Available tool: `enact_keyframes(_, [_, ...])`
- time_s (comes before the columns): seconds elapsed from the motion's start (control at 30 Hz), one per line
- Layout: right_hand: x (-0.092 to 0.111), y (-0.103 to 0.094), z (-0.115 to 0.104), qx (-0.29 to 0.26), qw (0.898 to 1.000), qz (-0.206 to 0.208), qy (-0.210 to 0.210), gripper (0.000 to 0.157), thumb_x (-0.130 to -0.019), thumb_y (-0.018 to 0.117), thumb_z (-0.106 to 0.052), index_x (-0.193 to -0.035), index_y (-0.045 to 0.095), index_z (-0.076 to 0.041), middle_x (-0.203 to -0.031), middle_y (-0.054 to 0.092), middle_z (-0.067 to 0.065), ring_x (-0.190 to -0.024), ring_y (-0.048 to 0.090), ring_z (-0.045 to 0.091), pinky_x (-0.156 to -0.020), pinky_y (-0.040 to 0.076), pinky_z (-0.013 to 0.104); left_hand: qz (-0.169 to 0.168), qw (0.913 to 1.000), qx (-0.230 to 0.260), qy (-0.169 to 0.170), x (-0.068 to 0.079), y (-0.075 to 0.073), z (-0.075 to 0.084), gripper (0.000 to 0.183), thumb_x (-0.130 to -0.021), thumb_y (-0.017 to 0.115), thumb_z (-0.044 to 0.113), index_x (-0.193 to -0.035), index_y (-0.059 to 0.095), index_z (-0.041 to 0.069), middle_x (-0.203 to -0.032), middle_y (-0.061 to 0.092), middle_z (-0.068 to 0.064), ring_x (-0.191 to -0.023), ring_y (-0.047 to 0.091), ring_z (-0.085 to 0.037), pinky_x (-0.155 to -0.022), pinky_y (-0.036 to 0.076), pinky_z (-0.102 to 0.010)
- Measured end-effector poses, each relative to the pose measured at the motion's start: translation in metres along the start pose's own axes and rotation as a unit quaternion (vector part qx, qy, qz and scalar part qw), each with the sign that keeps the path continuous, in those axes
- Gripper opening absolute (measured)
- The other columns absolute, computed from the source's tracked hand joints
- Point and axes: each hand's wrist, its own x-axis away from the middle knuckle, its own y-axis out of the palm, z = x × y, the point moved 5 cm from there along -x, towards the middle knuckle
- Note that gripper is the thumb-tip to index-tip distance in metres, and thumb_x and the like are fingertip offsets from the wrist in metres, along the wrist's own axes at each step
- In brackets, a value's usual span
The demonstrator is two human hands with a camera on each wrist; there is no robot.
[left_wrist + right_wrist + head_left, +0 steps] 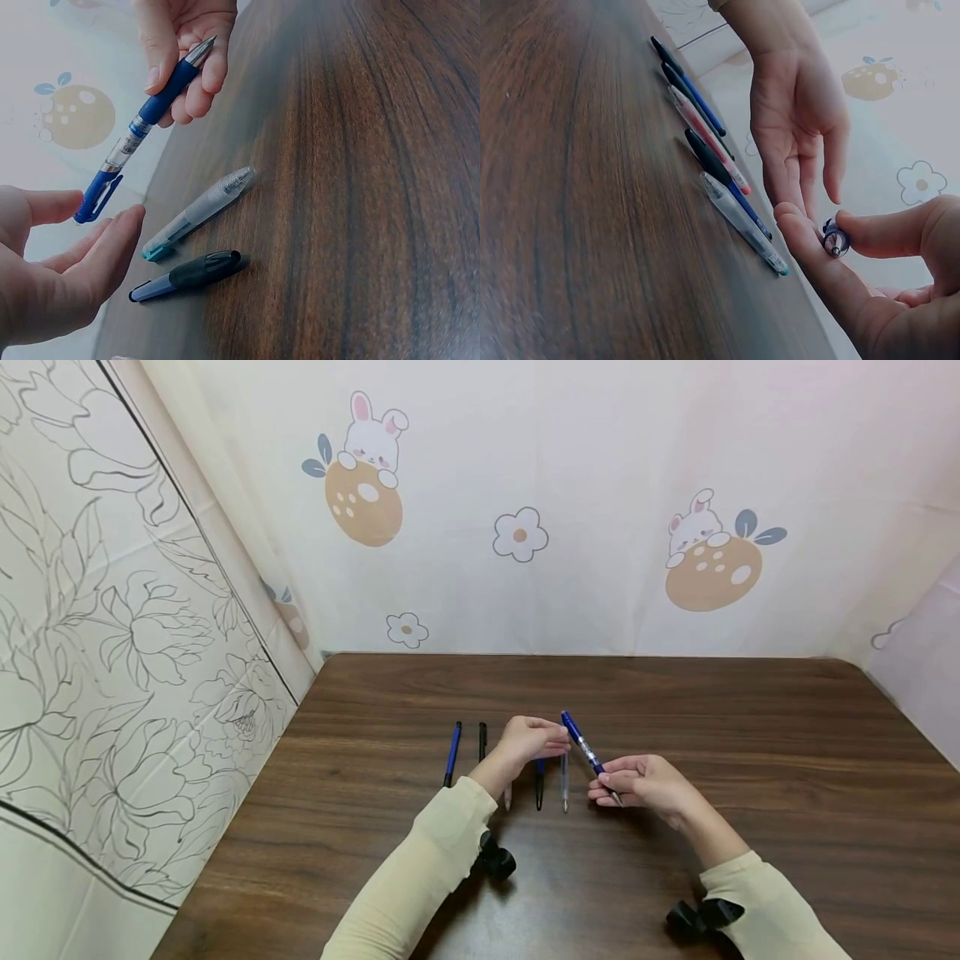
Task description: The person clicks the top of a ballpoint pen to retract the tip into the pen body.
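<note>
My right hand (643, 787) pinches a blue ballpoint pen (581, 741) near its silver tip, between thumb and fingers. The pen is held at a slant above the table, clip end up and towards the left. At that clip end is my left hand (527, 740), its thumb at the pen's end in the left wrist view and its fingers extended, with a gap between them and the pen. Below lie a clear pen with a teal end (199, 214) and a blue pen with a black grip (187, 274).
Further left on the brown wooden table (360, 860) lie a red-and-clear pen (709, 140), a black-ended pen (482, 741) and a blue-and-black pen (453, 753), roughly side by side. A patterned curtain (585, 443) hangs behind the table, and a flower-printed panel (135, 635) stands at left.
</note>
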Motion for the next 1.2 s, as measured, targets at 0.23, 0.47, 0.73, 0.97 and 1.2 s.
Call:
enact_keyframes(0.23, [0.002,0.006,0.0,-0.008,1.0,-0.017,-0.003,0.048,-0.097,0.054,-0.009,-0.125,0.037,0.025,-0.097,0.074,0.01,-0.089,0.073,0.014,-0.083,0.06,0.031,-0.01,0.9978,0.063,-0.02,-0.008,-0.004,-0.007,0.028,-0.093,0.062,0.01,-0.115,0.063,-0.008,-0.113,0.069,-0.025,-0.102,0.07,-0.028,-0.09,0.058,-0.032])
enact_keyframes(0.47, [0.004,0.009,0.0,-0.012,1.0,-0.022,-0.006,0.048,-0.097,0.055,-0.009,-0.125,0.037,0.025,-0.097,0.074,0.009,-0.089,0.073,0.014,-0.083,0.06,0.031,-0.013,0.994,0.107,-0.019,-0.01,-0.007,-0.011,0.029,-0.093,0.06,0.008,-0.118,0.063,-0.007,-0.117,0.066,-0.025,-0.104,0.07,-0.027,-0.09,0.057,-0.03])
enact_keyframes(0.73, [0.005,0.016,-0.001,-0.023,0.998,-0.052,-0.017,0.046,-0.097,0.056,-0.01,-0.123,0.038,0.024,-0.097,0.074,0.007,-0.089,0.073,0.014,-0.082,0.06,0.03,-0.01,0.991,0.132,0.015,-0.01,-0.006,-0.004,0.026,-0.093,0.06,0.007,-0.116,0.063,-0.007,-0.115,0.068,-0.024,-0.094,0.071,-0.02,-0.091,0.057,-0.031])
enact_keyframes(0.97, [0.002,0.022,0.003,-0.023,0.997,-0.066,-0.012,0.051,-0.097,0.056,-0.011,-0.128,0.037,0.024,-0.101,0.074,0.008,-0.092,0.072,0.013,-0.082,0.06,0.028,-0.011,0.9914,0.124,0.039,-0.008,-0.006,0.001,0.025,-0.093,0.062,0.012,-0.113,0.067,-0.004,-0.111,0.071,-0.021,-0.092,0.072,-0.019,-0.088,0.058,-0.03])
enact_keyframes(1.2, [0.001,0.031,0.002,-0.039,0.995,-0.095,-0.01,0.051,-0.096,0.058,-0.014,-0.128,0.041,0.022,-0.103,0.074,0.01,-0.095,0.072,0.014,-0.085,0.059,0.029,-0.023,0.9917,0.118,0.046,-0.005,-0.007,0.003,0.026,-0.094,0.061,0.016,-0.113,0.067,-0.001,-0.113,0.07,-0.02,-0.099,0.072,-0.023,-0.089,0.058,-0.029])
